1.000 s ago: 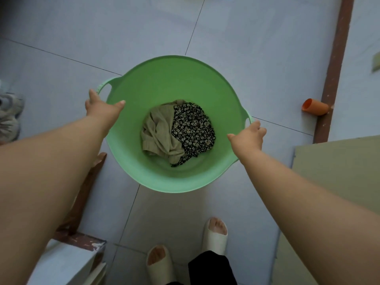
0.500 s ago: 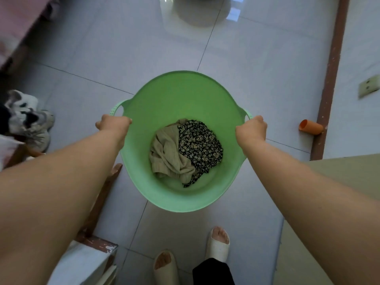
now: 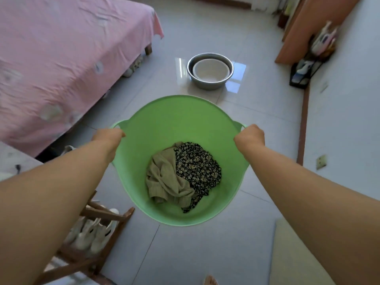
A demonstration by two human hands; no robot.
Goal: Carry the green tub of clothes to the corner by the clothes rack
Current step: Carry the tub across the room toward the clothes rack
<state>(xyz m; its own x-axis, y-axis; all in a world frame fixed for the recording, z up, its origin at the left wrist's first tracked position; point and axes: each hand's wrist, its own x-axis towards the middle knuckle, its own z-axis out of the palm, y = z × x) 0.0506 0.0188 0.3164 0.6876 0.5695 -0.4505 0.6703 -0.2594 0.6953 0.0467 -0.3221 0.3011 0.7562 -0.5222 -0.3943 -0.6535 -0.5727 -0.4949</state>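
Observation:
A round green tub [image 3: 174,122] hangs in front of me above the tiled floor. My left hand [image 3: 109,136] is closed on its left handle and my right hand [image 3: 249,135] is closed on its right handle. Inside, at the bottom, lie a beige garment [image 3: 164,177] and a dark flowered garment [image 3: 197,167], crumpled side by side. No clothes rack shows clearly in this view.
A bed with a pink sheet [image 3: 61,58] fills the upper left. A metal basin [image 3: 210,70] with a white bowl inside stands on the floor ahead. A wooden shoe rack [image 3: 92,229] is at lower left, a black rack [image 3: 306,68] and an orange door by the right wall.
My hands went from open beside the handles to closed on them. The tub has come up off the floor, and my view has tilted up, showing the bed and basin.

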